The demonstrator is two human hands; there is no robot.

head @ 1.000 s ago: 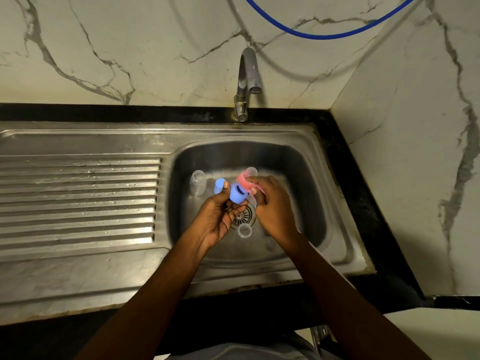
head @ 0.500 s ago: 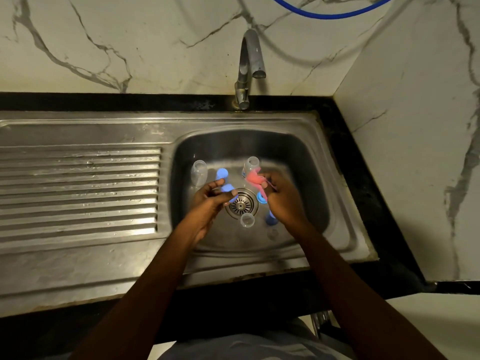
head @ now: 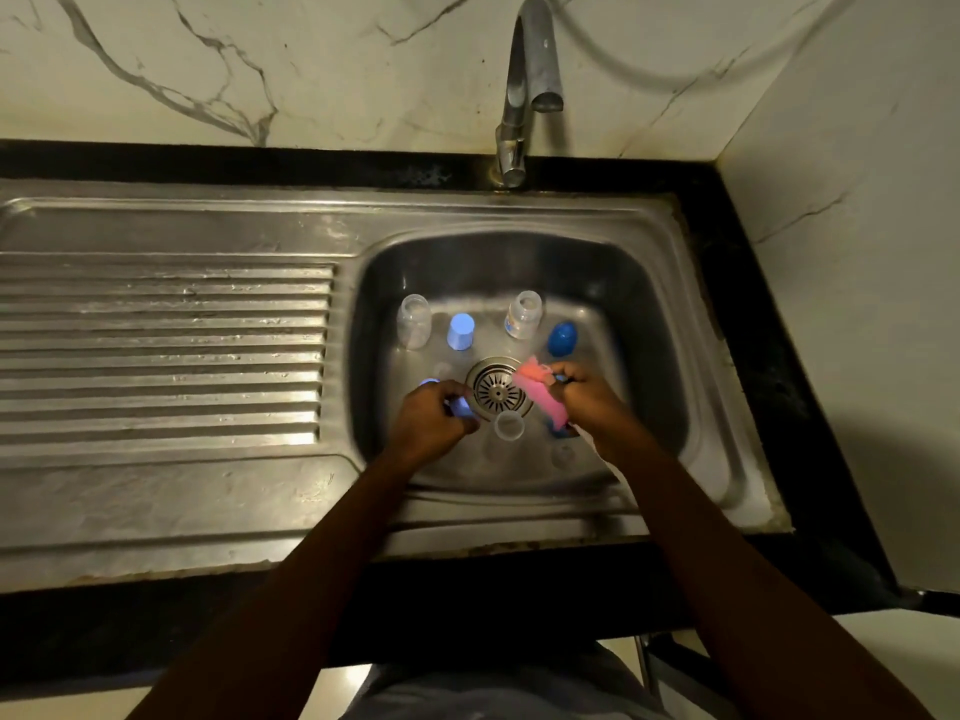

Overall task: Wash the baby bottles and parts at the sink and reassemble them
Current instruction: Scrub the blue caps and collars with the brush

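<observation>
Left hand (head: 428,420) curls round a pale blue part (head: 460,407); right hand (head: 592,402) grips the pink sponge (head: 537,394); scrub its inside too, low over the drain (head: 497,389).

A clear bottle (head: 414,321), pale blue cap (head: 460,331), second bottle (head: 523,314) and dark blue cap (head: 562,339) lined the back of the basin (head: 649,314) under the faucet (head: 530,70); the drainboard (head: 156,330) lay open leftward.

No text is legible; the bottle (head: 523,315) label is blurred.
</observation>
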